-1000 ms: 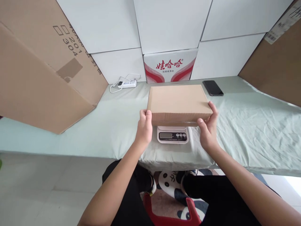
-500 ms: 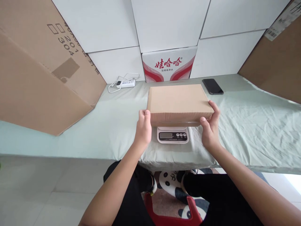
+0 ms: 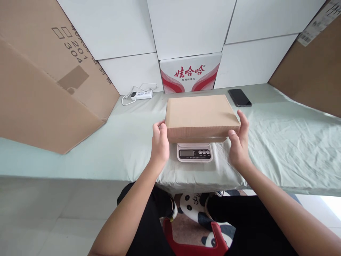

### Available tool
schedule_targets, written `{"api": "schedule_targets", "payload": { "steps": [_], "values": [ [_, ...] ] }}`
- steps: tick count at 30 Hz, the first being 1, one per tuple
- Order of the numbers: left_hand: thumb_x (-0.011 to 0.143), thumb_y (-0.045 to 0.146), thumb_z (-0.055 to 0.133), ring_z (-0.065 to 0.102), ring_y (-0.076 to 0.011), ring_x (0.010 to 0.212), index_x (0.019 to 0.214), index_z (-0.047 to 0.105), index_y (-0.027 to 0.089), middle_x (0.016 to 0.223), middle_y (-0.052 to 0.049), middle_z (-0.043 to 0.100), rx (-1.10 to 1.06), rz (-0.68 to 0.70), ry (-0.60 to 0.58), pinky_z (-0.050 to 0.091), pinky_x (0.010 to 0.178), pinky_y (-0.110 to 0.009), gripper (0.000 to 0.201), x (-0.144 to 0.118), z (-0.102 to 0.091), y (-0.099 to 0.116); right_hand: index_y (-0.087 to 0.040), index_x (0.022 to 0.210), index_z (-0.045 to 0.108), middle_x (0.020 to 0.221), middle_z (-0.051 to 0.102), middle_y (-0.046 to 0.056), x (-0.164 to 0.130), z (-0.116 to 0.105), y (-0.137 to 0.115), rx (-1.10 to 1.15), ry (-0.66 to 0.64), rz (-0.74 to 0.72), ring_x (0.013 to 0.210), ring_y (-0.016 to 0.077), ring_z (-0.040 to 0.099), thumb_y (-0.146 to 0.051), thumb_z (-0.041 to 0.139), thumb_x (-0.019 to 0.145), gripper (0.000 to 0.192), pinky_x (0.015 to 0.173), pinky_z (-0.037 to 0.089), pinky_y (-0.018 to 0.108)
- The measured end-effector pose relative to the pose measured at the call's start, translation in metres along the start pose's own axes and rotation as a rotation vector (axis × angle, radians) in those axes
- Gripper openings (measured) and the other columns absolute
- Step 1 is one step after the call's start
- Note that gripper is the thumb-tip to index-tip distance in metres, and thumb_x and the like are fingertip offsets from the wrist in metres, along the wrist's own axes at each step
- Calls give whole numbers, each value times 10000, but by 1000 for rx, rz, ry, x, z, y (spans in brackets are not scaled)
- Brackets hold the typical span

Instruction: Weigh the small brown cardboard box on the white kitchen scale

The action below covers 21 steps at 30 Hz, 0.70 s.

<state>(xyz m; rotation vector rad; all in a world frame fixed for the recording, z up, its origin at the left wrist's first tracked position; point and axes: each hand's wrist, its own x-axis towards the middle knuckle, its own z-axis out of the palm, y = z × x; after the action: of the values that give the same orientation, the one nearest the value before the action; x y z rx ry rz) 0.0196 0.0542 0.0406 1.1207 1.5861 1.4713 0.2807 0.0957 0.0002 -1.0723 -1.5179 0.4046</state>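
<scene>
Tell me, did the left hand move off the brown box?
Yes. The left hand slid left, away from the box resting on the scale; its fingers now sit just beside the corner they had gripped.

A white carton against the wall carries red Chinese characters reading 娃哈哈, with a smaller line beneath, too small to read. The large brown cardboard box on the left shows the printed numbers 201 and 304, tilted sideways.
</scene>
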Motion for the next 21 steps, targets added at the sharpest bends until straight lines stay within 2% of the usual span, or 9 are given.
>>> {"api": "schedule_targets", "payload": {
  "steps": [4, 9, 17, 21],
  "values": [
    [1114, 684, 394, 685, -316, 1324, 1273, 566, 258, 1392, -140, 715, -12, -12, 2, 539, 1109, -484, 486, 1, 0, 1, -451, 1624, 493, 1689, 533, 71, 3, -3, 1, 9, 2, -2, 1568, 393, 531, -652, 536, 1064, 596, 1239, 490, 738],
    [1116, 695, 391, 677, -309, 1363, 1300, 577, 267, 1426, -132, 711, -23, -16, -5, 541, 1126, -468, 502, 3, -1, -2, -455, 1643, 457, 1546, 647, 110, 4, -5, 1, 88, -10, 60, 1405, 385, 666, -662, 557, 1047, 638, 1114, 588, 711],
    [1106, 714, 392, 657, -301, 1403, 1319, 589, 279, 1476, -122, 698, -43, -11, -6, 540, 1141, -448, 523, 10, -1, -10, -407, 1649, 460, 1583, 614, 122, 6, -8, 3, 146, 21, 28, 1505, 356, 592, -628, 615, 1018, 686, 1207, 512, 705],
    [1094, 734, 381, 644, -299, 1438, 1336, 582, 279, 1496, -128, 687, -65, -15, 0, 525, 1177, -451, 553, 14, -1, -13, -423, 1588, 526, 1453, 657, 99, 6, -10, 5, 154, 78, -15, 1395, 313, 649, -597, 654, 1001, 626, 1163, 547, 635]
  ]
}}
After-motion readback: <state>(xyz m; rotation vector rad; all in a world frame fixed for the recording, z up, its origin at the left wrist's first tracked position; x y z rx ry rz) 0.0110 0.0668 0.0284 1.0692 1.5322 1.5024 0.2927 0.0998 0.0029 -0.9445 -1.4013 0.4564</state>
